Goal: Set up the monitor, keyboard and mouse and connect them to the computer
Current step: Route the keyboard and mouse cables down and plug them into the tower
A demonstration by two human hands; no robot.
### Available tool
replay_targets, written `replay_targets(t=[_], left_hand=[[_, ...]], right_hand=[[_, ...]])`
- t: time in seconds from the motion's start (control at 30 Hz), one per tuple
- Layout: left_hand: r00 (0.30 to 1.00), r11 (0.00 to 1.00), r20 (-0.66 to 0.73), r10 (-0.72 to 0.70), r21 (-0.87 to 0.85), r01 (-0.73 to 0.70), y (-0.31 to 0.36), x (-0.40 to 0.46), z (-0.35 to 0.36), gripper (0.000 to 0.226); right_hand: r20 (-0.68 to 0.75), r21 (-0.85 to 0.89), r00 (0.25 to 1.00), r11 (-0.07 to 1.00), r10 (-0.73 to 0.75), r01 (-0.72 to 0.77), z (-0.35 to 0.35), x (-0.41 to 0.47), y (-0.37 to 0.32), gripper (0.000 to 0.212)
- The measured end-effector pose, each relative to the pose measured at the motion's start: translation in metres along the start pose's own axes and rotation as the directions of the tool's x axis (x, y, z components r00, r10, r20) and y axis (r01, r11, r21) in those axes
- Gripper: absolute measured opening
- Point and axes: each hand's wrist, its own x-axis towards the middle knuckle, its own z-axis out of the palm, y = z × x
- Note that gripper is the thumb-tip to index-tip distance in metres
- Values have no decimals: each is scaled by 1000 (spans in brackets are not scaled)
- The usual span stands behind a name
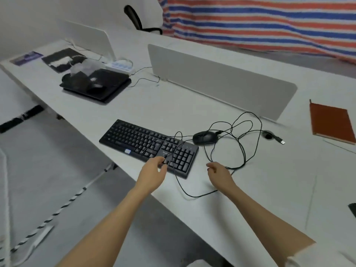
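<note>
A black keyboard [148,146] lies on the white desk [269,189] near its front edge. A black mouse [205,137] sits just to its right. Tangled black cables [240,143] loop across the keyboard and desk, and one ends in a USB plug [281,141] at the right. My left hand [153,173] pinches a cable over the keyboard's near right corner. My right hand [218,173] hovers beside the cable loop with curled fingers; whether it grips the cable is unclear. No monitor or computer is visible.
A grey divider panel [221,81] runs behind the keyboard. A cable hole [267,134] is in the desk at the right. An orange notebook [331,122] lies far right. A black laptop [96,84] with clutter and a power strip [120,66] sit far left.
</note>
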Motion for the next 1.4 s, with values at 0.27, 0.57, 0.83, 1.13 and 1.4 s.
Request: replay_targets(t=[0.27, 0.57, 0.83, 1.13, 1.4], left_hand=[[979, 978, 130, 154, 121, -170, 0, 124, 28, 38], [861, 836, 465, 207, 373, -403, 12, 262, 66, 42], [708, 919, 689, 155, 163, -360, -2, 285, 80, 20], [763, 954, 595, 253, -23, -298, 2, 280, 62, 15], [928, 934, 259, 267, -308, -183, 38, 266, 38, 15]], right_hand=[[-119, -295, 992, 955, -47, 10, 1, 91, -5, 42], [54, -822, 912, 501, -407, 272, -25, 209, -35, 22], [227, -796, 963, 598, 149, 95, -29, 234, -46, 62], [74, -777, 996, 628, 39, 34, -19, 232, -35, 65], [-440, 275, 881, 960, 176, -55, -66, 197, -74, 48]])
